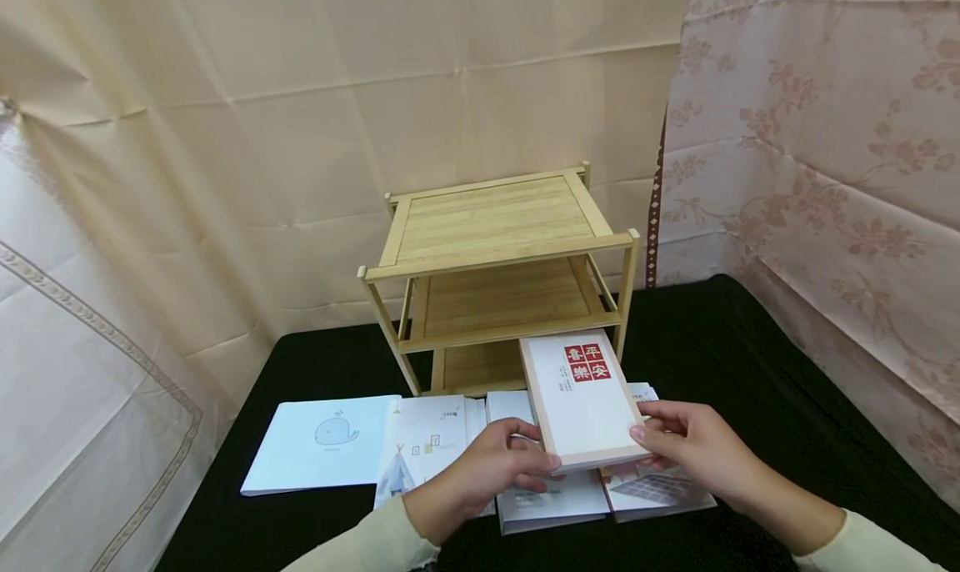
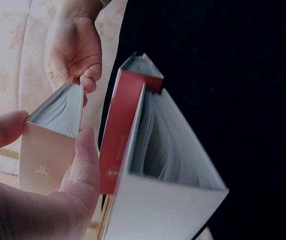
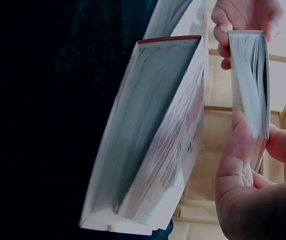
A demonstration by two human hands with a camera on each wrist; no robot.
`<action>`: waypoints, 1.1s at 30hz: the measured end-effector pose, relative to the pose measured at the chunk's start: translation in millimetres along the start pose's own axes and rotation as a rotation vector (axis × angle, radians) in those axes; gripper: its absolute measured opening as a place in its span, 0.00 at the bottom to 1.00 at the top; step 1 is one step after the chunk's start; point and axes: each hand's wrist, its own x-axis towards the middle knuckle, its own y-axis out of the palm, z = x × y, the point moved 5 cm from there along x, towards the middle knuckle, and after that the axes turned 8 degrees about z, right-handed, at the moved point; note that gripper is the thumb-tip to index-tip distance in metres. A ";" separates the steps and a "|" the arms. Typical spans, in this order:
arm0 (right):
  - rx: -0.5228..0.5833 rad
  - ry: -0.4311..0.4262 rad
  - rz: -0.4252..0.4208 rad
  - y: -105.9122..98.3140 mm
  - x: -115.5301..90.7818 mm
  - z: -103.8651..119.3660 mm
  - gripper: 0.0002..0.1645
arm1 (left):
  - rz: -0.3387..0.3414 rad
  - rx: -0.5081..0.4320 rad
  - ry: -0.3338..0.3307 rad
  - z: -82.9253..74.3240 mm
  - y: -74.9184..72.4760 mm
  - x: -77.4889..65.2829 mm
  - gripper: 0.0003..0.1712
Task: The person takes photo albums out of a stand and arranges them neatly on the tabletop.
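Observation:
A photo album [image 1: 581, 426] with a white cover, a red block of characters and a beige spine [image 2: 45, 155] is raised above other albums, its far end near the rack's lower opening. My left hand [image 1: 502, 464] grips its near left corner, thumb and fingers on either side of the spine. At the near right edge, my right hand [image 1: 693, 443] pinches the covers between thumb and fingers. Below lie a white album [image 1: 555, 505] and a pink-and-white album [image 1: 663, 497], both partly hidden. The left wrist view shows a red spine [image 2: 125, 110] beside a white one [image 2: 165, 205].
Behind the albums stands a three-tier wooden rack [image 1: 487, 218]. To the left lie a pale blue whale album [image 1: 322, 451] and a tent-print album [image 1: 423, 439]. Black cloth [image 1: 757, 363] covers the table; a beige curtain [image 1: 300, 138] hangs behind.

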 end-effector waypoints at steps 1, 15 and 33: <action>-0.006 -0.002 0.001 -0.6 -2.4 -1.1 0.43 | 0.006 0.012 -0.001 0.2 2.4 -0.7 0.26; 0.022 0.088 -0.058 -22.4 -37.0 -26.2 0.45 | 0.126 0.045 -0.002 3.2 39.2 10.1 0.24; -0.021 0.150 0.039 -66.9 -55.5 -55.0 0.47 | 0.236 0.051 -0.108 2.1 79.4 46.4 0.12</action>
